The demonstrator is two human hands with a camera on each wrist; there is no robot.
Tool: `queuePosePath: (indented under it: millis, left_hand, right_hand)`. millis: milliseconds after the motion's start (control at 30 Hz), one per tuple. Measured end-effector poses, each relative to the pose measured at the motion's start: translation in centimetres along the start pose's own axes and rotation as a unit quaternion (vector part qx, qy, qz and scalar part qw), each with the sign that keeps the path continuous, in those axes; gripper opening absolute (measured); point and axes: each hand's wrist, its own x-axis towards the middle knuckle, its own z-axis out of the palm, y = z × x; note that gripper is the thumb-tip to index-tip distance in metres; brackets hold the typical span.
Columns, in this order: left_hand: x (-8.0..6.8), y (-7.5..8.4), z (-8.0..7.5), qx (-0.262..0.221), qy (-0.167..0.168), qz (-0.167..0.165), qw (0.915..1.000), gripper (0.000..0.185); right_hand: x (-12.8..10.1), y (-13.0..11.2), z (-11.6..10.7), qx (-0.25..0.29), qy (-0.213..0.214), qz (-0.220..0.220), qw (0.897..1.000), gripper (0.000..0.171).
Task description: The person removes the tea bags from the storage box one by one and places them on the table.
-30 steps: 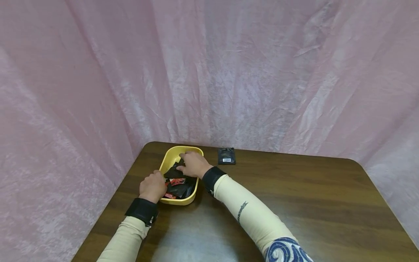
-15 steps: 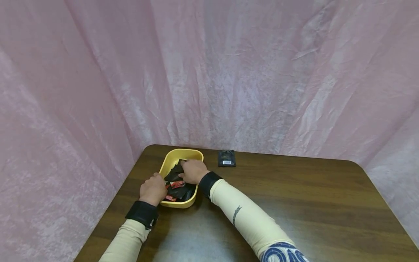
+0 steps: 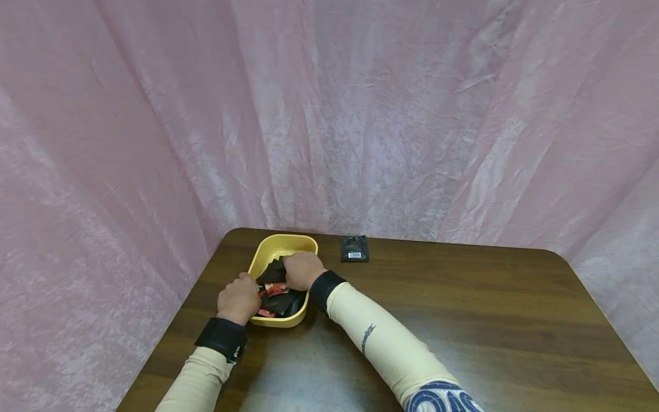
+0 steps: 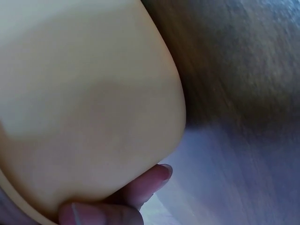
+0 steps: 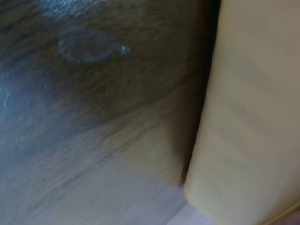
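Left hand point(image 3: 238, 297) grips the tray point(image 3: 280, 245) at its near-left rim; right hand point(image 3: 302, 270), nearer, curls on the packets point(image 3: 280, 300) inside.

The tray point(image 3: 280, 246) stands on the table point(image 3: 463, 320), near its far left corner. Inside the tray lie several packets point(image 3: 280, 297) — in a heap, one over another. The left hand point(image 3: 238, 298) is at the tray's near left rim, the right hand point(image 3: 302, 270) over the packets inside. One more packet point(image 3: 354, 248) lies flat on the table, just right of the tray.
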Motion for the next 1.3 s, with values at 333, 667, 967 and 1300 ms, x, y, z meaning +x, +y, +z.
queuePosePath:
  millis: [333,667,967,1300]
  left_hand:
    - [-0.03,0.13,-0.04,-0.001,-0.012,-0.009,0.9999,0.038]
    - [-0.06,-0.05,0.19,-0.04,-0.009,0.003,0.9991,0.055]
    - [0.3,-0.08,-0.04,-0.032,-0.02,-0.008,0.9993,0.049]
    - [0.06,0.12,0.07,-0.024,-0.009,-0.002,0.9997,0.041]
  right_hand:
    - [0.06,0.07,0.1,0.009,0.012,-0.002,1.0,0.011]
    - [-0.06,0.16,0.19,0.013,0.01,-0.004,1.0,0.01]
    - [0.06,0.12,0.18,0.021,0.028,-0.005,0.999,0.008]
    - [-0.1,0.47,0.67,0.051,0.055,-0.009,0.997,0.006]
